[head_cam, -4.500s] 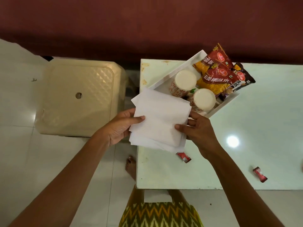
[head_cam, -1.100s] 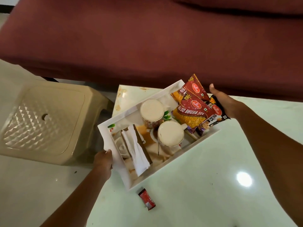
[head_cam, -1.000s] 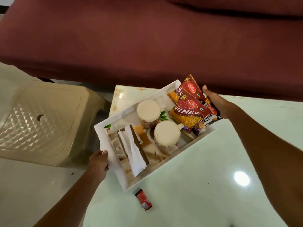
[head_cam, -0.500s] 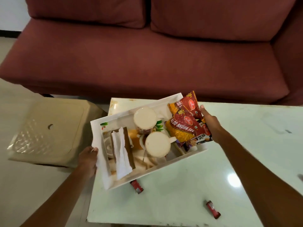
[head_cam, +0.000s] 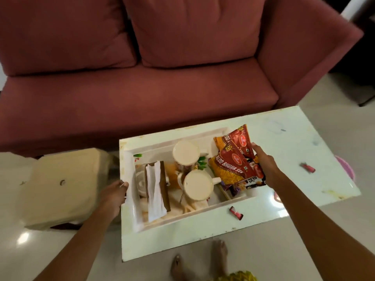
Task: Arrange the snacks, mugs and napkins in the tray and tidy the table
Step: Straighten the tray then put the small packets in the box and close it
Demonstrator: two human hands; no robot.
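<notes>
A white tray [head_cam: 223,206] lies at the left end of the pale table [head_cam: 294,138]. Inside it stand two upside-down mugs, one behind [head_cam: 185,156] and one in front [head_cam: 197,185], next to a brown holder with white napkins [head_cam: 155,189]. Red and yellow snack packets [head_cam: 233,161] stick out over the tray's right end. My left hand [head_cam: 113,194] grips the tray's left rim. My right hand [head_cam: 264,165] holds the tray's right end, its fingers against the packets.
Two small red wrappers lie on the table, one [head_cam: 236,212] just in front of the tray, one [head_cam: 307,167] at the right. A beige plastic stool [head_cam: 60,185] stands left of the table. A maroon sofa [head_cam: 162,67] runs behind. My bare feet [head_cam: 203,260] are below.
The napkins I held earlier now stand in the holder inside the tray. Both hands took the tray's ends and turned it from slanted to nearly square with the table.
</notes>
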